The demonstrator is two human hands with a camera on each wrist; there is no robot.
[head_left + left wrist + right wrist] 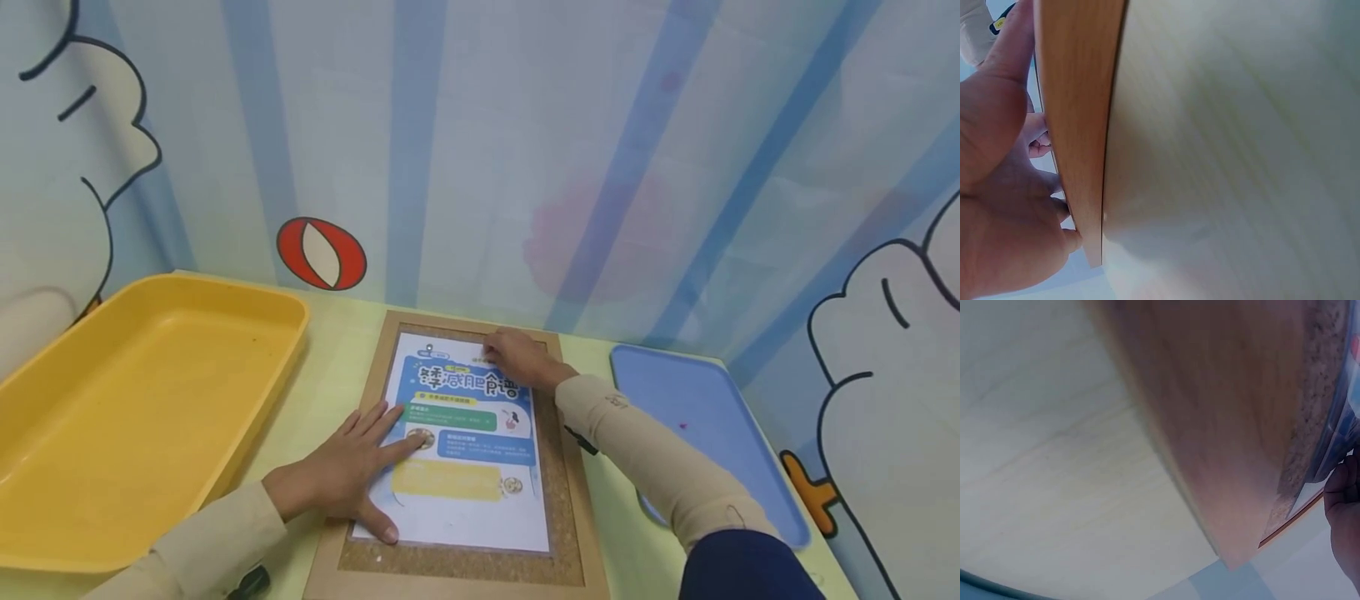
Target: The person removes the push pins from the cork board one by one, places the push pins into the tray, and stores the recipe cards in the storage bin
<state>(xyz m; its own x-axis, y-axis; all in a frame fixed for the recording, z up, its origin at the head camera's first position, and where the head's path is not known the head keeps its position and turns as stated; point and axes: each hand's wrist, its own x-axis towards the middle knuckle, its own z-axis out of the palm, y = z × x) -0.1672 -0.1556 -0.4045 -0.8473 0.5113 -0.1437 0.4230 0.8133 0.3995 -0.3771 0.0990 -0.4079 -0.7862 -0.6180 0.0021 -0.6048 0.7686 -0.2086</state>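
Here, one left hand (352, 461) spreads over one sheet (465, 521) on one corkboard (564, 500); one right hand (525, 358) curls, its hold unclear.

Yellow basin (150, 417), blue tray (682, 387)

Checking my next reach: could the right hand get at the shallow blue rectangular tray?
Probably yes: the right hand is at the white printed sheet, but nothing visible blocks the blue tray to the hand's right.

The right hand (519, 357) hides part of the sheet (468, 450). The head view's left edge cuts off the yellow tray (150, 417).
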